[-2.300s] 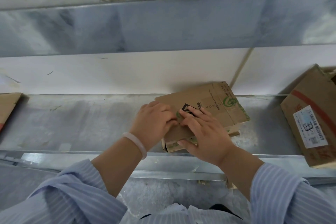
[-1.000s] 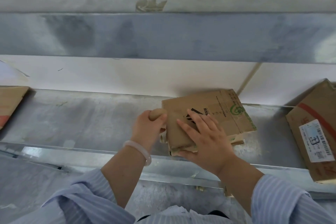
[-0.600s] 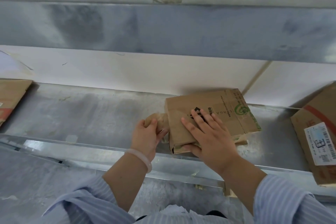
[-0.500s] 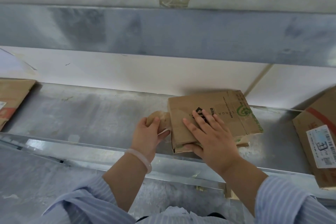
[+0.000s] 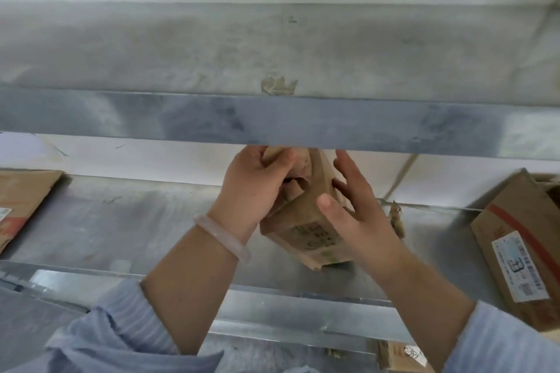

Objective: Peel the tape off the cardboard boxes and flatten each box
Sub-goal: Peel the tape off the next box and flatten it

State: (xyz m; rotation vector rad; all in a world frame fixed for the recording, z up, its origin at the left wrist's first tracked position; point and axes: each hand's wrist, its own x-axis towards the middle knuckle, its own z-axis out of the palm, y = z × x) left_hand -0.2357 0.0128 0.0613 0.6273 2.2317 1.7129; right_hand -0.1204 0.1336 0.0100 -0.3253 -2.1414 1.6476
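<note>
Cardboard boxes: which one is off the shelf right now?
The small middle box, held up between both hands: left hand grips its top, right hand presses its side. The left-edge box and labelled right-edge box lie on the metal shelf.

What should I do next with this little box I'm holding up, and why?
Probably pull the left hand away to strip the tape: it grips what looks like crumpled tape at the small box's upper end, while the right hand braces its side with straight fingers.
</note>
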